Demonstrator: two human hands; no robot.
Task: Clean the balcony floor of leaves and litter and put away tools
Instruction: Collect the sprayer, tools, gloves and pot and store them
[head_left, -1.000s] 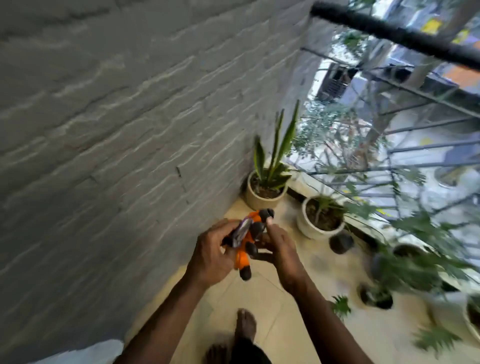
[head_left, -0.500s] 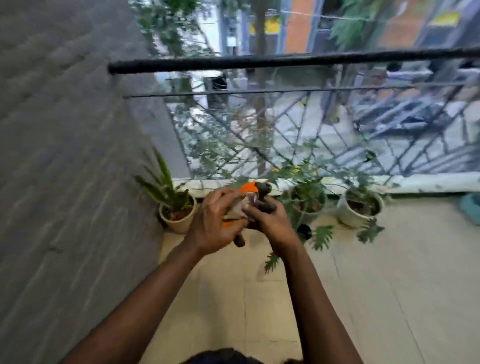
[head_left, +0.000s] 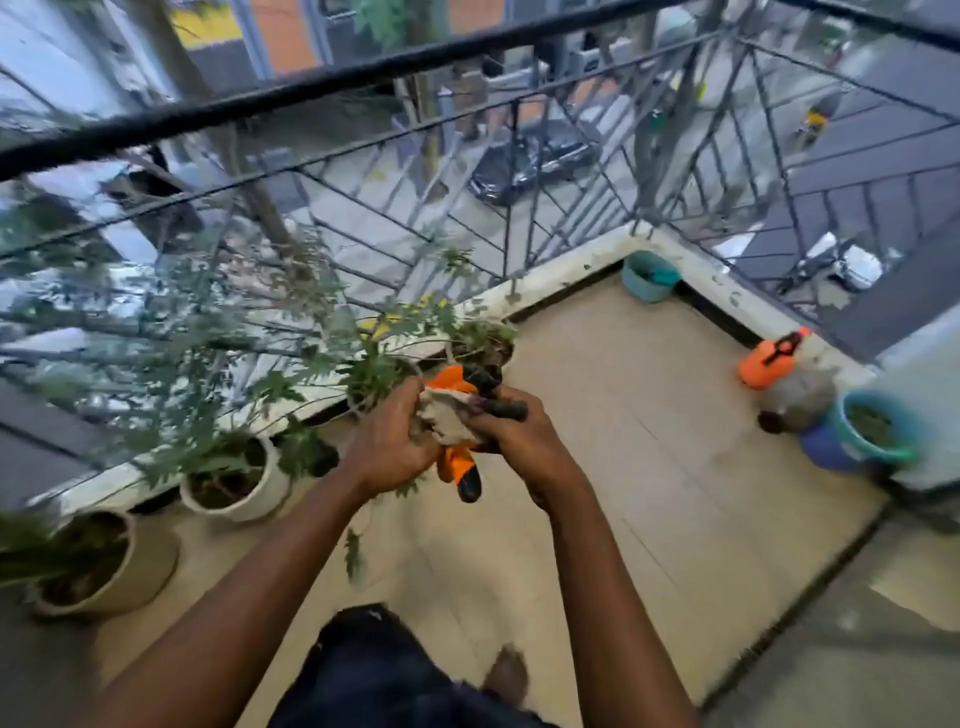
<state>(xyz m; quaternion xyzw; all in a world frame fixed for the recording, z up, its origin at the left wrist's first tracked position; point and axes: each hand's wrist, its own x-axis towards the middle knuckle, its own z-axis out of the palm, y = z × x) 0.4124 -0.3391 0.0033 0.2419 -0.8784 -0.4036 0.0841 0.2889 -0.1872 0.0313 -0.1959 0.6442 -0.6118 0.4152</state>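
An orange and black pruning shear (head_left: 460, 465) is held in front of me at chest height over the balcony floor (head_left: 613, 467). My left hand (head_left: 389, 444) grips it from the left. My right hand (head_left: 514, 434) grips its black handle and pinches a pale crumpled cloth (head_left: 447, 415) against the tool. The cloth hides the blades. Both arms reach forward from the bottom of the view.
White plant pots (head_left: 236, 480) line the low curb at left, their foliage spreading over the black railing (head_left: 311, 85). A teal tub (head_left: 649, 275) sits in the far corner. An orange-topped sprayer (head_left: 774, 364) and a teal pot (head_left: 878, 428) stand at right. My bare foot (head_left: 506, 675) is below.
The view has swung right from the grey wall to the balcony corner. Both hands still hold the shear and now work the pale cloth around it.
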